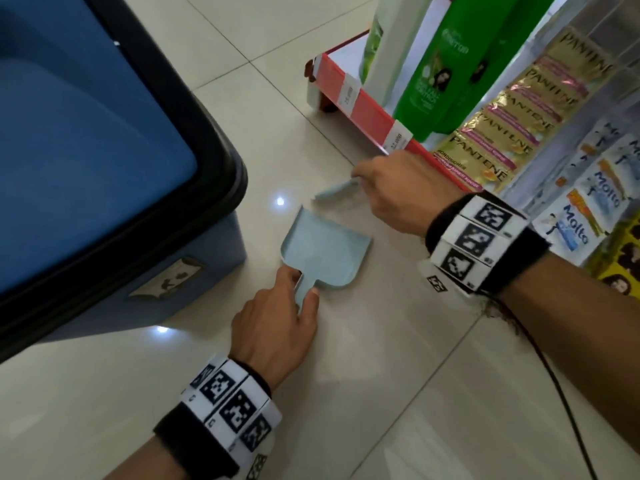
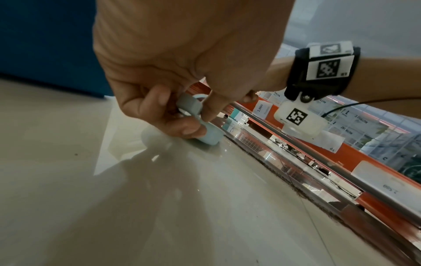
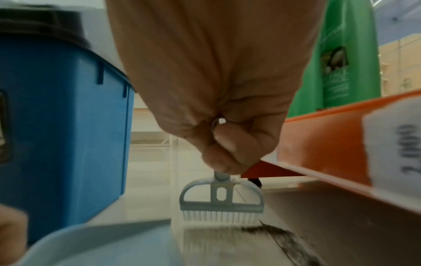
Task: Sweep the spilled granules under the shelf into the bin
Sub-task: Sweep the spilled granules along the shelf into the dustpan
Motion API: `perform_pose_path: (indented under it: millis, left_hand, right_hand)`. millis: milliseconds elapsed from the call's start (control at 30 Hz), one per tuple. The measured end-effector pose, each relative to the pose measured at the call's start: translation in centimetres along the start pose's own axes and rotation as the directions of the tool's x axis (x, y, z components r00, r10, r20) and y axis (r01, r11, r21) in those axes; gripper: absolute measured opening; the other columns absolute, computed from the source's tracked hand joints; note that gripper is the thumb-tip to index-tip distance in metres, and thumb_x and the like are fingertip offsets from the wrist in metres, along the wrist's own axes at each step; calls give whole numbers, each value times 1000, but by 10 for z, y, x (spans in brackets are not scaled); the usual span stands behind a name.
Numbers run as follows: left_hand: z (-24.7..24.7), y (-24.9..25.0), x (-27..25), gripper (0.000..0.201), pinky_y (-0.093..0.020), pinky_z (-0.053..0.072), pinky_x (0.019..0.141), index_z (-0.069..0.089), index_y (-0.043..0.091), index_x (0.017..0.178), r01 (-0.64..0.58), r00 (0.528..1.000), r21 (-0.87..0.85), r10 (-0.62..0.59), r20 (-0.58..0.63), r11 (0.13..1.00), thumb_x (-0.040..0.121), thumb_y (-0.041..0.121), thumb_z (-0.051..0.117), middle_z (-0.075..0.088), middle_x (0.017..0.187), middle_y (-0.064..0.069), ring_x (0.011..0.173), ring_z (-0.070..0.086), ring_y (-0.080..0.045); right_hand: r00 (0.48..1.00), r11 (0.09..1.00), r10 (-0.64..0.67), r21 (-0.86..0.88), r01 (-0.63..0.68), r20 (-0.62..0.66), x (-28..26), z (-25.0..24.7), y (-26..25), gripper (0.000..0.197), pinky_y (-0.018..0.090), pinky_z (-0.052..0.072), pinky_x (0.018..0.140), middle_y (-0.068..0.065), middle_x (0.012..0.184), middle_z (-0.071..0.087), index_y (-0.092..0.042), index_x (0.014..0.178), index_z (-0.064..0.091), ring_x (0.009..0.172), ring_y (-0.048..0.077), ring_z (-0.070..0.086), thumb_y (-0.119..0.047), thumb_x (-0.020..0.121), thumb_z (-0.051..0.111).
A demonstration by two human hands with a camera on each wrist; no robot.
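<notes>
A pale blue dustpan (image 1: pixel 323 249) lies flat on the tiled floor, its mouth toward the shelf. My left hand (image 1: pixel 277 327) pinches its short handle (image 2: pixel 193 111) between thumb and fingers. My right hand (image 1: pixel 398 192) grips the handle of a small pale blue brush (image 3: pixel 222 201) (image 1: pixel 334 192), whose white bristles touch the floor just beyond the pan's lip. Dark granules (image 3: pixel 287 239) lie in a streak along the foot of the orange shelf (image 3: pixel 323 142), to the right of the bristles. The blue bin (image 1: pixel 86 161) with a black rim stands to the left of the pan.
The shelf's orange edge (image 1: pixel 367 109) carries white price tags and green bottles (image 1: pixel 436 71). Sachet strips (image 1: pixel 502 133) hang at the right above my right wrist. A black cable (image 1: pixel 561 393) trails from that wrist across the floor. Pale floor tiles (image 1: pixel 398 393) lie in front of me.
</notes>
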State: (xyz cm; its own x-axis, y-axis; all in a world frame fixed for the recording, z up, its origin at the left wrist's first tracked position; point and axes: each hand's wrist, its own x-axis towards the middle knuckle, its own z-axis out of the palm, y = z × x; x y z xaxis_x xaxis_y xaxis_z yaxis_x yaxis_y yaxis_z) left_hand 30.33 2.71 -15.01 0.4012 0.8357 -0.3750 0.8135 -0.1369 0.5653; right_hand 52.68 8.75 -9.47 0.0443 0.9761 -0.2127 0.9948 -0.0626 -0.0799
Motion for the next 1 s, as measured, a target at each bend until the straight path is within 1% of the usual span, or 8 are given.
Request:
perform_pose_path:
  millis: [133, 300, 367, 467, 567, 667, 833, 1000]
  left_hand:
    - [3, 1, 2, 33, -36, 48, 71, 42, 30, 125, -2, 1000, -28, 2, 8, 1000, 98, 49, 39, 66, 82, 6, 80, 64, -22]
    - [-1, -1, -1, 33, -35, 47, 67, 43, 31, 126, -6, 1000, -63, 7, 15, 998, 98, 48, 41, 64, 77, 7, 76, 63, -19]
    - [-2, -4, -2, 30, -35, 47, 67, 44, 31, 123, -8, 1000, -69, 8, 6, 998, 98, 47, 42, 63, 76, 8, 76, 63, -19]
    - [-3, -9, -2, 27, -33, 46, 67, 43, 34, 122, 2, 1000, -74, -2, -6, 997, 97, 46, 42, 63, 79, 8, 78, 62, -19]
    - [-3, -9, 0, 28, -33, 45, 69, 43, 34, 123, 12, 1000, -72, -13, -5, 997, 98, 45, 42, 64, 84, 7, 82, 62, -20]
    - [0, -5, 4, 28, -35, 46, 69, 44, 34, 122, 5, 1000, -84, -5, -5, 996, 97, 47, 41, 65, 82, 6, 81, 63, -21]
    - [5, -2, 6, 31, -33, 42, 62, 44, 34, 124, -10, 1000, -93, 9, -8, 996, 97, 49, 40, 62, 73, 7, 74, 62, -19]
    - [5, -4, 0, 33, -35, 49, 65, 44, 32, 127, -13, 1000, -91, 13, 0, 996, 97, 47, 41, 60, 70, 9, 71, 61, -16]
  right_hand:
    - [988, 998, -15, 62, 25, -153, 45, -7, -26, 22, 36, 49, 74, 14, 100, 64, -9, 105, 61, 92, 34, 62, -7, 97, 40]
    - [995, 997, 48, -61, -53, -83, 59, 7, -33, 32, 36, 47, 78, 15, 117, 65, -7, 119, 62, 106, 31, 64, -2, 98, 38]
    - [996, 995, 84, -55, -84, -6, 36, 11, -22, 29, 34, 43, 73, 18, 116, 66, -5, 115, 64, 105, 35, 64, -5, 97, 41]
    - [987, 984, 156, -99, -151, 44, -3, 18, -2, 20, 33, 41, 65, 17, 93, 65, -5, 103, 63, 78, 32, 59, -10, 95, 46]
    - [983, 985, 166, -38, -169, -82, -10, 17, 0, 16, 35, 39, 59, 13, 84, 61, -8, 102, 60, 66, 27, 51, -11, 96, 45]
    - [966, 990, 141, 12, -142, -214, 21, 13, -13, 21, 33, 35, 61, 16, 94, 65, -7, 111, 58, 80, 34, 63, -9, 98, 42]
    - [948, 978, 188, -37, -204, -256, 74, 18, -34, 27, 35, 35, 64, 17, 107, 68, -2, 107, 61, 97, 36, 68, -5, 100, 35]
    - [963, 959, 255, -101, -263, -88, 67, 32, -16, 28, 34, 38, 65, 13, 107, 69, -6, 106, 67, 98, 31, 67, -6, 99, 40]
